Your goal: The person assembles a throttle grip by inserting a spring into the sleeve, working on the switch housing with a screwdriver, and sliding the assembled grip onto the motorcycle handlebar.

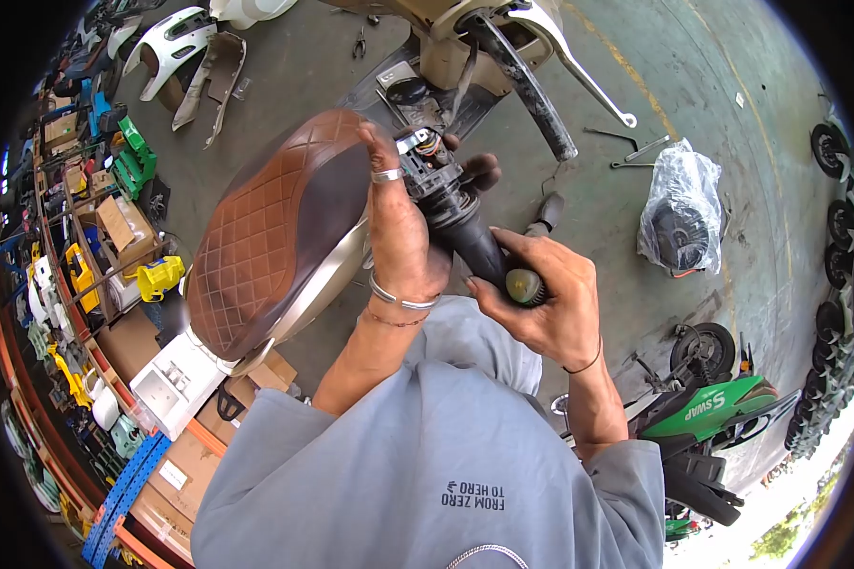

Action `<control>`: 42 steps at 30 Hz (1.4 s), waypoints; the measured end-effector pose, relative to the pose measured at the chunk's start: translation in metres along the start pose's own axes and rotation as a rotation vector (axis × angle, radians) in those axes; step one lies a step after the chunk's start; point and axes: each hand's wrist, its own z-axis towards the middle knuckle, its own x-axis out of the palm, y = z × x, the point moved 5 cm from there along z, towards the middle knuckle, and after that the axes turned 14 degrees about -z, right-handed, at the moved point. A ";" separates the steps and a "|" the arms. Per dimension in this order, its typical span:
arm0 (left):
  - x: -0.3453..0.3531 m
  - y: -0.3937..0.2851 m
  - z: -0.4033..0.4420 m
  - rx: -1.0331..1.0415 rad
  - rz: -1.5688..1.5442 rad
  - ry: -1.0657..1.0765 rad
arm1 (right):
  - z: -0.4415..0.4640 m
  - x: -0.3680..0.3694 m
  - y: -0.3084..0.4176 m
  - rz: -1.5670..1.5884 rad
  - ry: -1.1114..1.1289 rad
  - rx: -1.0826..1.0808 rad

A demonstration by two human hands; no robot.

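Note:
A black handlebar grip (476, 248) with a switch housing (438, 182) at its upper end is in front of my chest, slanting down to the right. Bare coloured wires and a metal piece show at the top of the housing. My left hand (403, 223), with a ring and bangle, wraps round the housing; its fingertips come out on the far side. At the lower end, my right hand (550, 294) is closed round the grip beside its rounded end cap (524, 285). Beyond is the scooter's other grip (522, 85) with a pale brake lever (588, 71).
A brown quilted scooter seat (266, 223) lies to my left. Shelves with boxes (123, 228) and coloured body parts line the left side. To the right are a plastic-wrapped round part (681, 213), wrenches (636, 152), a green motorbike (712, 408) and a row of wheels (830, 228).

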 end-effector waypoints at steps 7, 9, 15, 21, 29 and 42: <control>0.003 -0.008 0.001 -0.152 -0.048 0.098 | -0.005 0.005 -0.012 0.206 0.088 0.071; 0.001 -0.010 0.000 -0.194 -0.042 0.146 | -0.007 0.005 -0.020 0.326 0.232 0.181; -0.002 -0.010 -0.002 -0.169 -0.040 0.067 | -0.014 0.014 -0.052 0.571 0.338 0.138; -0.005 -0.014 -0.001 -0.210 -0.104 0.140 | -0.028 0.021 -0.069 1.038 0.435 0.372; -0.027 -0.004 0.004 -0.162 0.049 0.128 | -0.039 0.024 -0.091 1.426 0.301 0.230; -0.040 0.001 0.023 -0.151 0.162 0.125 | -0.051 0.016 -0.101 1.750 0.244 0.113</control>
